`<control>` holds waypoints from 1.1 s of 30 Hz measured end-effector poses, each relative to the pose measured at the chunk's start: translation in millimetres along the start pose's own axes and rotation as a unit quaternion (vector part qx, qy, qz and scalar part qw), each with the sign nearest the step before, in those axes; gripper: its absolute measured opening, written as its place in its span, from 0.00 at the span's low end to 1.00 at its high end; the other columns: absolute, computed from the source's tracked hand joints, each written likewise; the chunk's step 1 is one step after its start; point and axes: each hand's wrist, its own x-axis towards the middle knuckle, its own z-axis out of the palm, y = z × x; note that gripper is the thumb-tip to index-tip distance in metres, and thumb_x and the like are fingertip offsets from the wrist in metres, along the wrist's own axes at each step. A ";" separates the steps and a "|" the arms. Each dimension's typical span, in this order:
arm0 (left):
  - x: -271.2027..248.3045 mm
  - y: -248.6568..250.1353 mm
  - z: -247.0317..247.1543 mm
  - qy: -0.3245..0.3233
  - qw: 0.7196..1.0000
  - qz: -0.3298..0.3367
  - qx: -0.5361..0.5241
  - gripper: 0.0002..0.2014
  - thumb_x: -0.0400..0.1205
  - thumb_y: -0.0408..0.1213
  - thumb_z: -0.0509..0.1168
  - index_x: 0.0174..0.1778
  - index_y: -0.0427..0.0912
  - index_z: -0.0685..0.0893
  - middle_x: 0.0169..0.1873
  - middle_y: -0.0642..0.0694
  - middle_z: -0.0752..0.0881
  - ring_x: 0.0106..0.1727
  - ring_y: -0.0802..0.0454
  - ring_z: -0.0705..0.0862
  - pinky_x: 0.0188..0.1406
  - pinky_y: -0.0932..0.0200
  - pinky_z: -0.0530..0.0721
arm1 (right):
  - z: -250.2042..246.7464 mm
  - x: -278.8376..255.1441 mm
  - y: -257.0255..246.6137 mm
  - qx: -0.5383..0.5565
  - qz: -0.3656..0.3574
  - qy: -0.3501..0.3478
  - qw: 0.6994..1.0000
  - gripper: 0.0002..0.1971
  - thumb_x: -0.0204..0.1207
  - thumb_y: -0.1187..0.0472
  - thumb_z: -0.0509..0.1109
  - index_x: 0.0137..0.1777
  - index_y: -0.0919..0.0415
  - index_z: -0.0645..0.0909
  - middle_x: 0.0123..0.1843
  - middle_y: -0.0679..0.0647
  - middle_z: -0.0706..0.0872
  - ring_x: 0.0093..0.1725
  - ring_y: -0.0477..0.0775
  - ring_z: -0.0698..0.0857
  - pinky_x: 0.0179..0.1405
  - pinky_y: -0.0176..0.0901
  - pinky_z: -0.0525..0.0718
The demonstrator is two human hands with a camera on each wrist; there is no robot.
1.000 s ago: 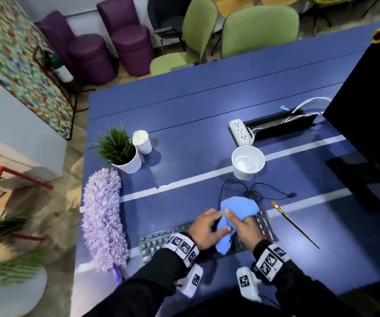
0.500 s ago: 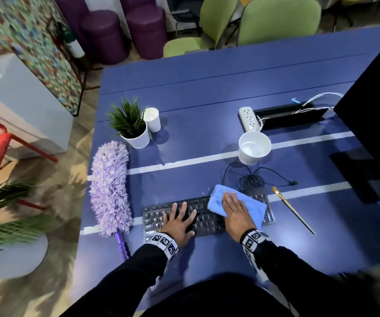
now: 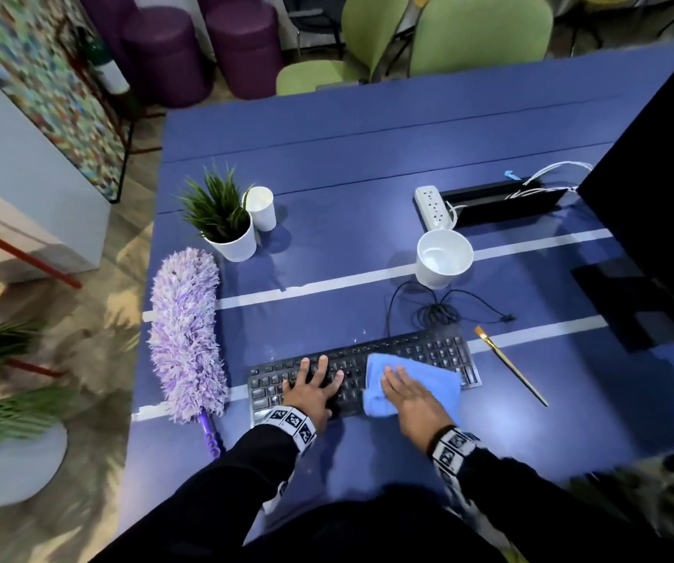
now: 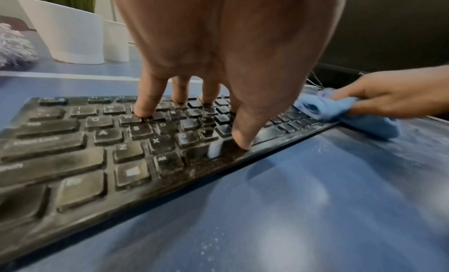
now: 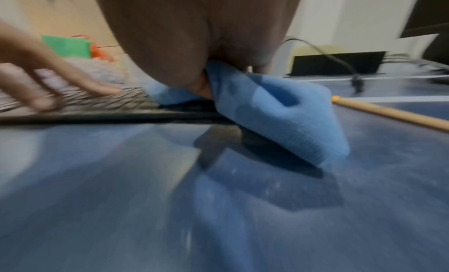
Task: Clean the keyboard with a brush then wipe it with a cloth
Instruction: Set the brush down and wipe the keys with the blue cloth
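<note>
A dusty black keyboard [image 3: 429,351] [image 4: 73,141] [image 5: 97,110] lies near the front edge of the blue table [image 3: 368,176]. My left hand [image 3: 313,386] [image 4: 194,107] presses flat on its left half with spread, straight fingers. My right hand [image 3: 408,394] [image 4: 379,99] lies flat on a light blue cloth [image 3: 437,381] [image 4: 364,118] [image 5: 279,110] and presses it onto the keyboard's right half; the cloth's near edge hangs over onto the table. A thin wooden-handled brush [image 3: 510,365] [image 5: 388,114] lies on the table just right of the keyboard.
A purple fluffy duster [image 3: 185,331] lies left of the keyboard. Behind it stand a potted plant [image 3: 225,225], a paper cup [image 3: 261,208] and a white mug [image 3: 443,258]. The coiled keyboard cable [image 3: 437,312], a power strip [image 3: 433,207] and a black monitor [image 3: 660,197] sit at the right.
Both hands held the bunched cloth a second ago. The left hand then moved onto the left keys, and the right hand has slid the spread cloth leftward over the keyboard.
</note>
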 end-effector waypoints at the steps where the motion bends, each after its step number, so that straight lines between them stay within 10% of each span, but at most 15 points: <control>1: 0.3 -1.0 -1.5 -0.002 1.000 0.002 0.004 0.38 0.84 0.44 0.61 0.83 0.62 0.44 0.85 0.50 0.33 0.85 0.36 0.36 0.79 0.23 0.54 | 0.3 -11.3 13.7 -0.001 -0.002 0.017 1.000 0.38 0.57 0.64 0.50 0.73 0.58 0.67 0.73 0.55 0.79 0.71 0.59 0.78 0.75 0.45 0.57; 5: -0.7 -0.7 -4.4 -0.013 1.000 0.004 0.011 0.37 0.85 0.43 0.60 0.83 0.62 0.43 0.85 0.50 0.33 0.85 0.36 0.36 0.79 0.24 0.54 | -25.2 -2.7 44.5 0.038 0.126 0.108 0.985 0.38 0.57 0.68 0.54 0.73 0.68 0.68 0.72 0.67 0.77 0.69 0.74 0.77 0.69 0.58 0.74; 9: 1.2 -2.7 -4.6 -0.016 0.999 0.008 0.028 0.38 0.84 0.43 0.62 0.84 0.62 0.44 0.85 0.50 0.33 0.85 0.36 0.37 0.79 0.26 0.57 | -54.3 40.5 -32.9 -0.002 0.138 0.034 0.990 0.39 0.61 0.56 0.60 0.76 0.67 0.68 0.78 0.64 0.69 0.79 0.64 0.65 0.81 0.51 0.46; 13: 2.8 -6.8 -3.4 -0.015 0.999 0.013 0.034 0.35 0.84 0.43 0.62 0.83 0.62 0.51 0.85 0.50 0.34 0.85 0.37 0.38 0.80 0.29 0.59 | -67.1 37.7 -74.0 -0.033 -0.042 0.013 0.998 0.36 0.73 0.64 0.62 0.82 0.64 0.53 0.84 0.59 0.55 0.84 0.63 0.50 0.82 0.58 0.52; 19: 1.2 -8.0 -1.1 0.001 0.999 0.020 0.035 0.38 0.84 0.40 0.60 0.83 0.64 0.44 0.85 0.50 0.34 0.85 0.38 0.38 0.80 0.30 0.60 | -90.1 31.1 -25.0 -0.013 0.081 0.039 0.996 0.37 0.73 0.69 0.61 0.82 0.62 0.50 0.85 0.56 0.48 0.83 0.62 0.43 0.82 0.52 0.46; 22: -0.2 -7.6 -3.3 -0.013 0.999 0.015 0.043 0.34 0.85 0.42 0.60 0.83 0.61 0.50 0.85 0.49 0.33 0.85 0.38 0.37 0.80 0.30 0.59 | -82.2 39.8 -55.3 -0.097 -0.084 0.027 0.991 0.35 0.72 0.63 0.64 0.79 0.66 0.57 0.83 0.60 0.56 0.84 0.58 0.45 0.78 0.52 0.29; 25: 1.5 -7.7 -2.0 -0.007 0.999 0.016 0.046 0.35 0.86 0.43 0.59 0.83 0.63 0.46 0.85 0.49 0.32 0.85 0.38 0.37 0.81 0.31 0.59 | -73.1 24.1 -27.9 -0.165 -0.011 -0.024 0.986 0.40 0.55 0.46 0.76 0.72 0.46 0.72 0.73 0.42 0.78 0.74 0.40 0.73 0.75 0.40 0.26; 27: 2.3 -7.3 -1.3 -0.004 0.999 0.015 0.046 0.37 0.86 0.42 0.58 0.83 0.65 0.41 0.84 0.50 0.31 0.85 0.38 0.36 0.81 0.31 0.59 | -62.2 18.1 16.9 -0.093 0.019 0.015 0.995 0.41 0.46 0.40 0.71 0.66 0.38 0.71 0.63 0.33 0.83 0.62 0.31 0.80 0.76 0.36 0.31; 30: -0.6 -6.6 -2.2 -0.006 0.999 0.010 0.042 0.37 0.86 0.41 0.58 0.82 0.65 0.41 0.84 0.50 0.32 0.85 0.38 0.37 0.80 0.30 0.59 | -92.0 4.8 51.9 -0.047 0.184 0.026 0.981 0.32 0.70 0.59 0.59 0.77 0.55 0.64 0.79 0.50 0.69 0.78 0.53 0.63 0.81 0.46 0.43; 33: -0.1 -6.4 -2.1 -0.003 0.999 0.011 0.040 0.37 0.86 0.40 0.59 0.82 0.65 0.42 0.84 0.50 0.32 0.85 0.38 0.37 0.80 0.30 0.59 | -101.0 16.0 72.3 0.027 0.225 0.080 0.971 0.34 0.73 0.64 0.64 0.79 0.59 0.58 0.81 0.54 0.60 0.79 0.62 0.57 0.71 0.56 0.72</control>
